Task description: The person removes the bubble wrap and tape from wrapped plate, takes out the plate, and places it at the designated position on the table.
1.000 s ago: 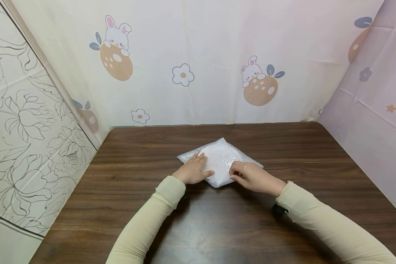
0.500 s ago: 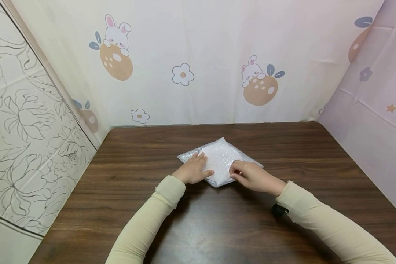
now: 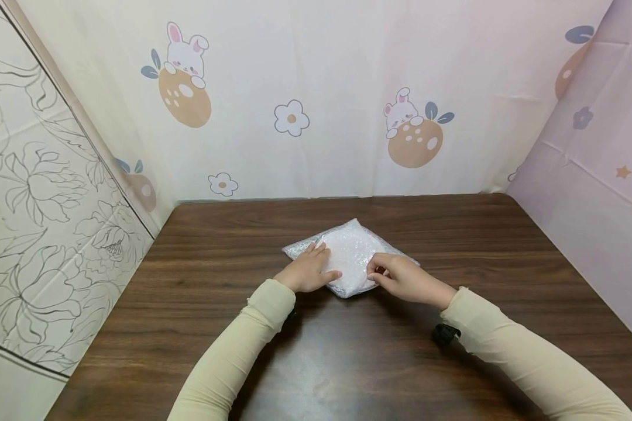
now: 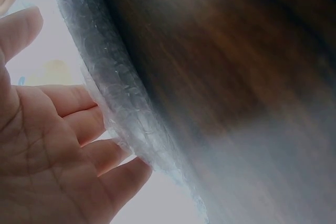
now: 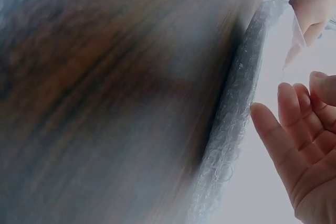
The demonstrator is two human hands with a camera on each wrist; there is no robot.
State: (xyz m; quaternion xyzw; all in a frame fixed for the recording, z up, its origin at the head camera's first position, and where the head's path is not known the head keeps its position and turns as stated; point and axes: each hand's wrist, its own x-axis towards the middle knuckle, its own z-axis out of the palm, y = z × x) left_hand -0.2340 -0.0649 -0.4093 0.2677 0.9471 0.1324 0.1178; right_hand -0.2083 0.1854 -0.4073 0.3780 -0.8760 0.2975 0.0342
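Note:
A flat, diamond-shaped bubble wrap package [image 3: 350,248] lies on the brown wooden table, with a white, rounded thing showing inside it. My left hand [image 3: 306,272] rests on its left side, fingers spread and straight; in the left wrist view those fingertips [image 4: 139,169] touch the wrap's edge. On the near right side, the thumb and forefinger of my right hand [image 3: 402,279] come together in a pinch at the bubble wrap. What exactly lies between those two fingertips is too small to see. The right wrist view shows the little finger [image 5: 273,135] extended beside the clear wrap edge [image 5: 231,124].
The dark wood table [image 3: 316,362] spreads around the package. A pale curtain [image 3: 337,70] printed with rabbits and flowers hangs behind its back edge. On the left stands a panel [image 3: 42,187] with line-drawn flowers, and a lilac curtain [image 3: 600,164] borders the right.
My right hand has lifted very slightly at the knuckles, its thumb and forefinger still together on the package. The left hand and the package stay where they were.

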